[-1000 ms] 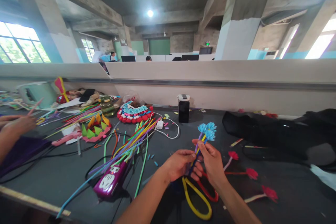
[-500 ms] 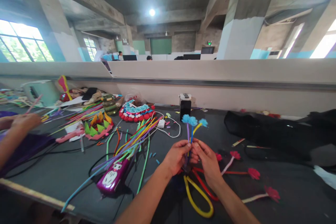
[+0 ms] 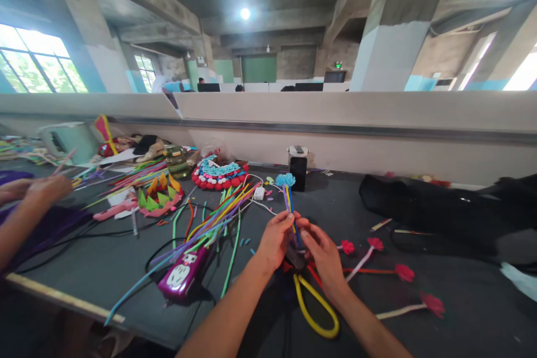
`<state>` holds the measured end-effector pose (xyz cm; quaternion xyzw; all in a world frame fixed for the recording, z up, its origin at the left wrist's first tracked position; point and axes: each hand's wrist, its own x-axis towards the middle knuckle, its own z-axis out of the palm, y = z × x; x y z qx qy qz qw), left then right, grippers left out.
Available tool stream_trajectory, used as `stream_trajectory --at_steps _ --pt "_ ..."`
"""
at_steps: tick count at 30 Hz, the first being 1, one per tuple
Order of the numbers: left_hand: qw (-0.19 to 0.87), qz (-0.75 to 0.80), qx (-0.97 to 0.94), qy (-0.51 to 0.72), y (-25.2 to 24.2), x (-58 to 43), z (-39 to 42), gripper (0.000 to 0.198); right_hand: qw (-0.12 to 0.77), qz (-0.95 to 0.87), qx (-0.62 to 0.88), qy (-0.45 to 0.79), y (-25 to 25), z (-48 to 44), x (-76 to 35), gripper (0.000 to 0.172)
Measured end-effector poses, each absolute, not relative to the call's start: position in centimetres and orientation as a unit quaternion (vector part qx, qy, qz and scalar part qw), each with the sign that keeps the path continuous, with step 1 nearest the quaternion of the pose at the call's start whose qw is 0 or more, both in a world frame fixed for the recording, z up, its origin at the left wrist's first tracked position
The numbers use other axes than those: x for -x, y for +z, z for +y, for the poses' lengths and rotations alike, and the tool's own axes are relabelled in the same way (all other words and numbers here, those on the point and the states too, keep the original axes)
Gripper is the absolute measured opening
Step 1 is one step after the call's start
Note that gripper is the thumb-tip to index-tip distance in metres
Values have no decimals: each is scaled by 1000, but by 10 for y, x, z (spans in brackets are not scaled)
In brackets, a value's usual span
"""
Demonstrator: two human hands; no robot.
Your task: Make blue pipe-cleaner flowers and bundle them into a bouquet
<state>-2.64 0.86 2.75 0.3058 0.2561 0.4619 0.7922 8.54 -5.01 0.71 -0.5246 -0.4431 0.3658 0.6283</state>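
A bunch of blue flowers [image 3: 286, 179] stands up from my hands, its purple, yellow and blue fuzzy stems [image 3: 290, 201] pressed together. My left hand [image 3: 274, 240] is closed round the stems from the left. My right hand [image 3: 323, 254] pinches their lower part, its fingertips partly hidden behind the stems. Beneath my hands is a dark object [image 3: 296, 260], mostly covered. A yellow fuzzy loop [image 3: 330, 332] hangs toward me from there. Red flowers on stems, among them a nearer one [image 3: 433, 305] and a farther one [image 3: 375, 243], fan out to the right.
To my left lie many coloured pipe cleaners [image 3: 226, 210] over a purple box [image 3: 181, 277]. Behind them are a pompom piece [image 3: 220, 173] and a white charger [image 3: 259, 193]. A phone [image 3: 298, 172] stands ahead, black fabric [image 3: 419, 207] lies right. Another person's hands [image 3: 46, 190] work at far left.
The blue flowers have drawn together into one tight cluster and shifted left. Before, the yellow-stemmed one leaned out to the right. My right hand has slid slightly lower.
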Motion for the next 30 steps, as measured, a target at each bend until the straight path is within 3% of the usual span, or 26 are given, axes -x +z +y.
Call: stream_trajectory --at_steps 9,30 --pt "770 264 -301 497 32 30 15 18 592 -523 524 320 8 -55 -87 29" --pt "790 243 -331 455 23 22 9 20 559 -548 541 307 -1 -50 -88 26"
